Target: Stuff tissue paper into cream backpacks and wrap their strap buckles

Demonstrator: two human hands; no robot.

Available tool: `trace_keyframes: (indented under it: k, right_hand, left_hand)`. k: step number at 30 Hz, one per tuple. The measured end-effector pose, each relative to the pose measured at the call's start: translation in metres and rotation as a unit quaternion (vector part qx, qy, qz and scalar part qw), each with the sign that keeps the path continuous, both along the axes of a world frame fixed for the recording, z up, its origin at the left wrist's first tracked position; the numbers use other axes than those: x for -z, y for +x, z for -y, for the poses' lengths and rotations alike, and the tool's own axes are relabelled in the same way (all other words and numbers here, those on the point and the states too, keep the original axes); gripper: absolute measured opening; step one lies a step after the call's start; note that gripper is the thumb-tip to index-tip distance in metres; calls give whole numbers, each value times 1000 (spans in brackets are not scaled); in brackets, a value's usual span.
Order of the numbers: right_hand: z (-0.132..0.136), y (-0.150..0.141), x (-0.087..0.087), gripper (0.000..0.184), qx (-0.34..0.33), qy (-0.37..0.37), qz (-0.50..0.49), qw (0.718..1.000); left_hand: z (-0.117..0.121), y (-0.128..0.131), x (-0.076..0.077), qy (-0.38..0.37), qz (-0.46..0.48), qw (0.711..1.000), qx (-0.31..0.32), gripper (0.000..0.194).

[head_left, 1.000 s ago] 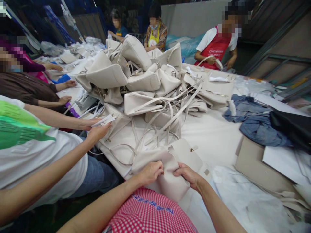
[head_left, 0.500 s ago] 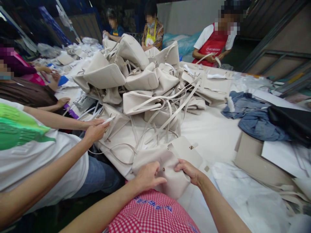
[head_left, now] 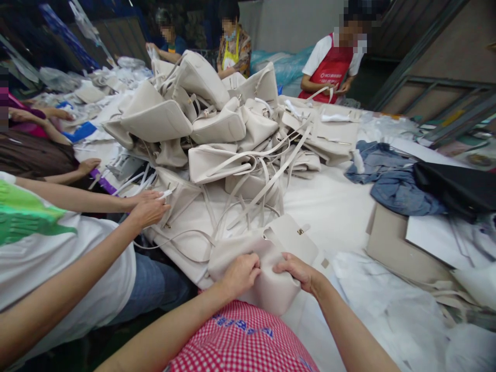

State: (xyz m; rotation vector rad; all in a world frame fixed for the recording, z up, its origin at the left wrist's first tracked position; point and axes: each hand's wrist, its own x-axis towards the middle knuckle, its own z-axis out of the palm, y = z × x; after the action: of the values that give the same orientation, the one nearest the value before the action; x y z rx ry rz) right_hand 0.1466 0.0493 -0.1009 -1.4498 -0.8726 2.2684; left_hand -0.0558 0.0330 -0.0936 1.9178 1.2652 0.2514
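A cream handbag [head_left: 281, 294] lies tilted at the table's near edge, close against my checked apron. Its flap [head_left: 289, 235] is folded back, with a small gold clasp [head_left: 300, 232] showing on it. My right hand [head_left: 296, 271] grips the bag's right side, thumb on the front panel, creasing the material. My left hand [head_left: 242, 273] is closed, its fingertips pressed together against the middle of the front panel; the gold stud there is hidden behind them. A thin strap [head_left: 189, 232] loops out on the left of the bag.
A heap of cream handbags [head_left: 217, 119] fills the table's middle. Right lie blue cloth [head_left: 403, 191], a black item [head_left: 457, 188], beige sheets [head_left: 399, 248] and clear plastic [head_left: 380, 305]. A co-worker's hands [head_left: 149, 206] hold a white strip close on my left; other people stand around.
My left hand's thumb and fingers have closed together over the bag's stud, which showed before. My right hand keeps its grip. The whole view has shifted slightly.
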Motion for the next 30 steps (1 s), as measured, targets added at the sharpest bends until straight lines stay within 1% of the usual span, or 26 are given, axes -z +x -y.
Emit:
trace_keyframes:
  k: [6,12,14,17,19,21,23,25,26,28,30]
  right_hand:
    - [0,-1,-2,26,6,1,0,1000]
    - [0,-1,-1,27,10,2,0,1000]
    - [1,-1,-1,28,10,3,-4,1000]
    - [0,0,-1,29,11,5,-8,1000]
    - [-2,2,-2,30,11,4,-10,1000]
    - [-4,5,-2,32,9,2,-15,1000]
    - [-5,9,-1,33,9,-1,-23,1000]
    - [-4,13,0,33,13,-6,-35,999]
    - [-3,14,1,33,16,-9,-41,999]
    - [0,17,4,34,24,-18,-54,998]
    - [4,19,8,36,34,-28,-64,997]
  left_hand:
    - [5,9,5,21,-44,999,1,18]
    - [1,12,10,25,-70,997,-13,14]
    - [-1,8,8,26,-75,997,-26,13]
    - [-2,0,2,28,-70,996,-45,21]
    - [-1,-4,-1,30,-54,997,-43,24]
    - [-1,-5,-1,4,2,999,-38,20]
    - [0,-4,1,-66,99,991,-54,23]
    - [-1,-1,4,-155,195,964,-88,22]
    - [-1,0,4,-189,226,950,-104,21]
    - [-1,2,3,-227,257,931,-122,19]
    - [-2,4,0,-234,263,927,-126,18]
